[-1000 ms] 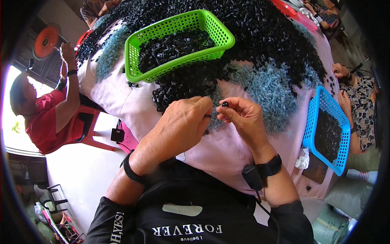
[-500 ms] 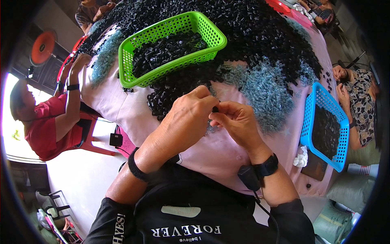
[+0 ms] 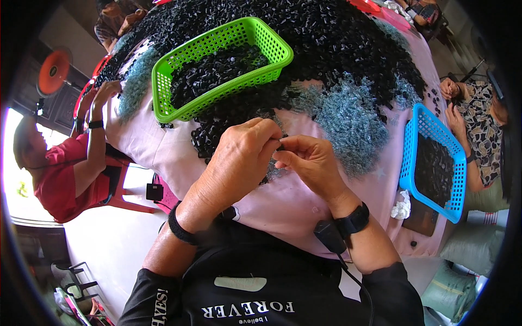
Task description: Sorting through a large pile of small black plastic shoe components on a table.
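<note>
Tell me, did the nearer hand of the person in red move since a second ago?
Yes: against the orange fan, that nearer hand moved right, closer to the left bluish pile.

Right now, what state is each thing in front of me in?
Small dark piece: pinched, mostly covered
Right hand: grip closed on that piece
Left hand: fingers bent, grip mostly hidden
Green basket: upright, filled partway
Blue basket: filled partway
Black pieces: heaped loose
Clear bluish pieces: heaped loose
Pink cloth: spread, wrinkled
White tissue: crumpled
</note>
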`<state>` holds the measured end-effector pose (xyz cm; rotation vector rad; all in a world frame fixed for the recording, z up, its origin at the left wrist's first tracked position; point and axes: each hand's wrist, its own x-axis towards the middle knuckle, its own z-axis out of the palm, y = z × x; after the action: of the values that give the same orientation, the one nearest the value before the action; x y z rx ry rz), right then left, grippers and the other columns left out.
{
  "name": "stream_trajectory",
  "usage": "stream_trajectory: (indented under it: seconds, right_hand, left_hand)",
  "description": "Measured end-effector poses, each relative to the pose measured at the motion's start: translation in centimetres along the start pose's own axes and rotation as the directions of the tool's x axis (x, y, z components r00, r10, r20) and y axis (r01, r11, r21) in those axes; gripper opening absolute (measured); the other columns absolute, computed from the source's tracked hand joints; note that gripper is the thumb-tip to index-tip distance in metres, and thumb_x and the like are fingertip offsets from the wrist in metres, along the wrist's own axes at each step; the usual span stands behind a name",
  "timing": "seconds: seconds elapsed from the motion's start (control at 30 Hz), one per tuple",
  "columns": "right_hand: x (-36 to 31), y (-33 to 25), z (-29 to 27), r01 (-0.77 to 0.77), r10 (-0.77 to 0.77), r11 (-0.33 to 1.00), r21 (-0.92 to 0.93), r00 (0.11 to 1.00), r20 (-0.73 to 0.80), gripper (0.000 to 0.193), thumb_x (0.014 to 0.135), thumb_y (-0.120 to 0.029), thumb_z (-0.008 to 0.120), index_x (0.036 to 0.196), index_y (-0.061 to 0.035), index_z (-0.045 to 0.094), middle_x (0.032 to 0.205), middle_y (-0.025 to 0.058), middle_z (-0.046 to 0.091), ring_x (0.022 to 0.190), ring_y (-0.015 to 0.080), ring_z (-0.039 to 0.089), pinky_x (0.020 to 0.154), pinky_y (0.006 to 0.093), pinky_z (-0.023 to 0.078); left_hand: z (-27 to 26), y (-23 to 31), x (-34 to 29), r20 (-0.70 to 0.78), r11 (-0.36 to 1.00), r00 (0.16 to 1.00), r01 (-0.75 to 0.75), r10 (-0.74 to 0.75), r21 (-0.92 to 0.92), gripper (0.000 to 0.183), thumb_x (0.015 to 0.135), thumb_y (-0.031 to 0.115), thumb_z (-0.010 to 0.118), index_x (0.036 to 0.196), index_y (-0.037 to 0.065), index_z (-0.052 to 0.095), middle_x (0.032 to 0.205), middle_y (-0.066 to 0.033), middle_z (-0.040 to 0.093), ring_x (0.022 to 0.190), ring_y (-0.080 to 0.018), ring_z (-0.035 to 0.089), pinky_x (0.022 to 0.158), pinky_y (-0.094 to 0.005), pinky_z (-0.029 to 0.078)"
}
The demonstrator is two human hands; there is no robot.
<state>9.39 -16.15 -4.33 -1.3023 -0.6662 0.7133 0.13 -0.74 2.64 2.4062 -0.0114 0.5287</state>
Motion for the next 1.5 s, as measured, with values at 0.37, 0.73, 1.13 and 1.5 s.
stream_trajectory:
  seconds: [0.37,0.73,1.13,1.5]
  right_hand:
    - [0.1,0.1,0.0,-0.027,0.027,0.996,0.09,1.0,-0.003,0.023,0.095,-0.019,0.072,0.107,0.0008,0.072,0.088,0.0023,0.071,0.077,0.0071,0.067,0.07,0.0218,0.054]
    - [0.2,0.5,-0.4,-0.009,0.008,0.985,0.172,1.0,0.01,0.028,0.1,-0.028,0.067,0.108,-0.0017,0.072,0.087,0.0027,0.072,0.078,0.0084,0.069,0.069,0.0216,0.055]
    - [0.5,0.2,-0.5,-0.013,0.022,0.989,0.146,0.998,-0.059,0.021,0.099,-0.021,0.068,0.107,-0.0015,0.073,0.088,0.0019,0.072,0.076,0.0056,0.065,0.067,0.0203,0.054]
    - [0.4,0.2,-0.6,-0.088,0.09,0.993,0.079,0.996,-0.023,0.025,0.101,-0.023,0.065,0.106,-0.0002,0.072,0.088,0.0024,0.071,0.076,0.0063,0.065,0.068,0.0211,0.055]
  left_hand:
    - [0.6,0.6,0.0,-0.015,0.991,0.995,-0.098,0.1,0.091,0.018,0.086,-0.007,0.061,0.099,-0.001,0.071,0.091,-0.0159,0.07,0.081,-0.0327,0.069,0.071,-0.0381,0.055]
    - [1.2,0.8,-0.2,-0.011,0.966,0.985,-0.168,0.173,0.198,0.035,0.076,-0.004,0.063,0.11,-0.001,0.067,0.09,-0.0134,0.07,0.084,-0.0322,0.066,0.074,-0.0399,0.055]
    - [1.7,0.3,-0.5,0.038,0.965,0.992,-0.123,0.117,0.231,0.042,0.076,0.008,0.078,0.114,-0.004,0.065,0.109,-0.0195,0.066,0.1,-0.0384,0.063,0.088,-0.0454,0.051]
    - [1.7,-0.5,-0.6,0.013,0.961,0.991,-0.129,0.13,0.247,0.033,0.078,0.013,0.075,0.106,0.0,0.063,0.094,-0.0129,0.063,0.089,-0.0337,0.059,0.079,-0.0444,0.048]
